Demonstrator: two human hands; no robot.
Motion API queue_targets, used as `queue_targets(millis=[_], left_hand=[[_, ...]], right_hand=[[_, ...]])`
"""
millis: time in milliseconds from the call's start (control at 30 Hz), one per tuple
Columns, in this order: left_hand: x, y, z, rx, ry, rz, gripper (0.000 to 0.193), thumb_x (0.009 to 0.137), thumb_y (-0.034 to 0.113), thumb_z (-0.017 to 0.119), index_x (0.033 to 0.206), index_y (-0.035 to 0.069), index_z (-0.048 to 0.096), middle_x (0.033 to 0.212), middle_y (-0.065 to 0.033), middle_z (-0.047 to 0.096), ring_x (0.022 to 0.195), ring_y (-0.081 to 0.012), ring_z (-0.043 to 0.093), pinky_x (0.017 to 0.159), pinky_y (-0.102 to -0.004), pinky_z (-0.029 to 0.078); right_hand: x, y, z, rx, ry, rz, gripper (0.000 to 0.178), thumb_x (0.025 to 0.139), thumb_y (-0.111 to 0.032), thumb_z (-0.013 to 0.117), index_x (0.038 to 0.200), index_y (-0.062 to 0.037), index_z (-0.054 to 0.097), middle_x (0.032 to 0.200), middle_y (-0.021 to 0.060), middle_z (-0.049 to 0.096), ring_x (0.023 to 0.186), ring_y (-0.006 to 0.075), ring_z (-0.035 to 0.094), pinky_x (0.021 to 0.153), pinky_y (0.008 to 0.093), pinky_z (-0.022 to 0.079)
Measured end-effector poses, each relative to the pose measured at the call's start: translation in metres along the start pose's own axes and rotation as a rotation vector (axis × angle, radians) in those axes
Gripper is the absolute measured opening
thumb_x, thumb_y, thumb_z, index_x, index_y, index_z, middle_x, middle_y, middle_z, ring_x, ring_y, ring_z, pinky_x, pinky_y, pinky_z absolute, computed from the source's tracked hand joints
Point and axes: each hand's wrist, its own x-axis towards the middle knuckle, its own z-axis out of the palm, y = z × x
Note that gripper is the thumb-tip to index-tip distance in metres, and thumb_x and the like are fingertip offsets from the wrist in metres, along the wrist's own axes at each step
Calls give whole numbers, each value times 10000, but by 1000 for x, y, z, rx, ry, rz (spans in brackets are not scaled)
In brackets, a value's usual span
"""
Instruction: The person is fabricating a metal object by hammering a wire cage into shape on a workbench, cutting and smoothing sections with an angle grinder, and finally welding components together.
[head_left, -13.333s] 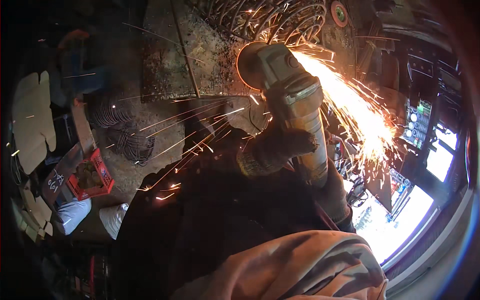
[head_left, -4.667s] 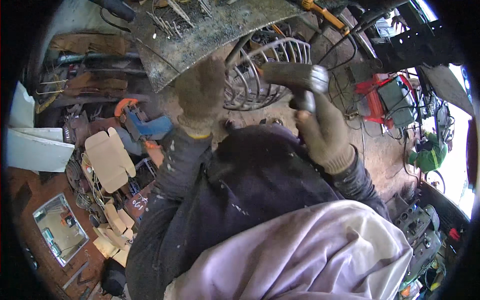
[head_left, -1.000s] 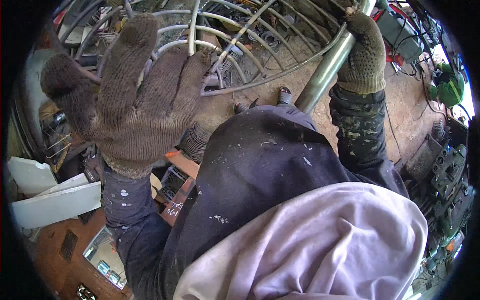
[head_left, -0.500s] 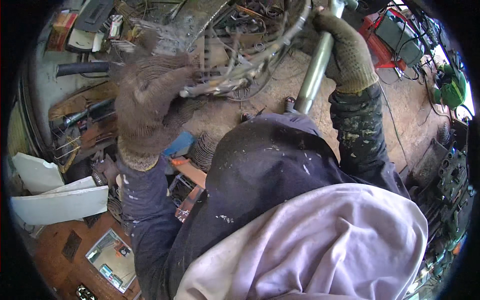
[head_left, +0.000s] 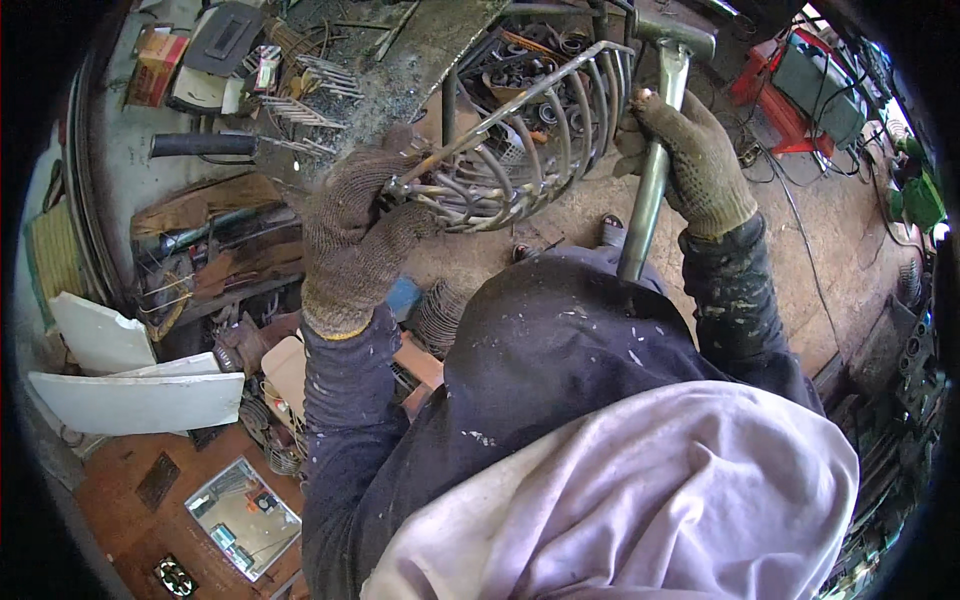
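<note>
A cage-like metal frame of curved rods (head_left: 520, 203) is in front of me at upper middle. Its near-left end is in the grip of my left hand (head_left: 350, 215), which wears a brown knitted glove. My right hand (head_left: 705, 165), in a similar glove, is wrapped round the metal handle of a hammer (head_left: 650, 205). The hammer's cylindrical head is up, close to the frame's far right end; whether they touch I cannot tell. The handle's lower end points back toward my body.
A metal work surface (head_left: 400, 85) with short rod pieces lies ahead. Beyond the frame is a tray of metal parts (head_left: 510, 75). A red and grey machine (head_left: 790, 95) with cables stands at far right. White panels (head_left: 140, 400) and a brown board (head_left: 130, 490) lie at left.
My left hand and the rod frame have shifted right and come out of a motion blur. The hammer has moved slightly down and right, and its head shows more fully.
</note>
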Motion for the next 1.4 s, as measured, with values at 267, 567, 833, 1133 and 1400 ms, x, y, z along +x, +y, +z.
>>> queue_targets(millis=[267, 567, 833, 1133, 1400], left_hand=[[-7, 4, 0, -78, 43, -77, 424, 864, 245, 759, 1180, -4, 626, 931, -65, 686, 766, -121, 644, 650, -246, 512], [-12, 34, 7, -114, 207, -272, 315, 809, 126, 751, 1085, 7, 656, 873, -48, 676, 753, -107, 615, 645, -272, 492], [-12, 55, 11, -37, 233, -293, 281, 790, 114, 750, 1034, 0, 671, 832, -53, 674, 730, -110, 620, 636, -275, 496], [-7, 63, 15, 317, 49, -67, 297, 753, 205, 797, 995, 54, 712, 798, -43, 684, 713, -170, 642, 660, -325, 500], [6, 39, 32, 1157, -218, 694, 286, 753, 332, 756, 980, 158, 742, 1092, -88, 689, 949, -241, 688, 977, -549, 490]], right_hand=[[-8, -7, 4, -55, -31, 14, 335, 945, -272, 657, 1064, 29, 570, 837, 100, 644, 693, 176, 663, 638, 304, 575], [-9, -3, 1, -219, -47, 32, 337, 934, -314, 669, 1032, -1, 593, 834, 60, 625, 679, 139, 633, 625, 291, 561], [-10, -6, 3, -233, -84, 67, 360, 928, -330, 676, 1051, 0, 602, 831, 53, 620, 702, 124, 626, 626, 274, 546], [-7, 0, 2, -160, -83, 63, 388, 941, -320, 668, 1109, 22, 599, 897, 78, 639, 762, 141, 655, 698, 291, 572], [1, -2, -4, -371, 53, 17, 575, 934, -552, 577, 973, 17, 656, 750, 56, 602, 671, 133, 597, 600, 274, 485]])
